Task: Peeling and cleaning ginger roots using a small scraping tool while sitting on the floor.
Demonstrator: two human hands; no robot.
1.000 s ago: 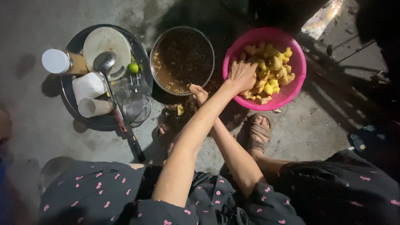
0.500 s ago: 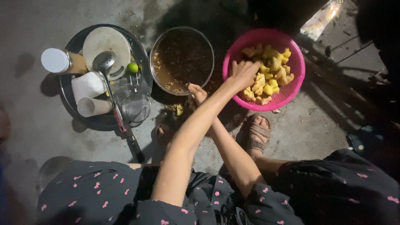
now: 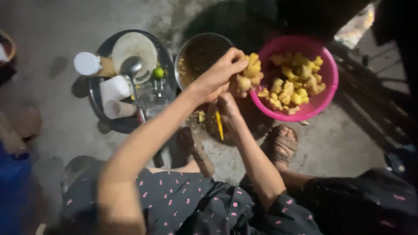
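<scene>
- The left hand (image 3: pixel 220 76) sits at upper centre of the frame, its fingers clamped on a knobbly yellow ginger piece (image 3: pixel 249 74)
- That piece hangs between the metal bowl (image 3: pixel 185 54) and the pink bowl (image 3: pixel 324 102), just beside the pink rim
- The right hand (image 3: pixel 226 109) lies just below, fingers together around a yellow knife (image 3: pixel 219 124)
- More yellow pieces (image 3: pixel 296 82) fill the pink bowl
- A round tray (image 3: pixel 98 93) at upper left carries cups, a ladle and a lime (image 3: pixel 158 72)
- Sandalled feet rest on the floor
</scene>
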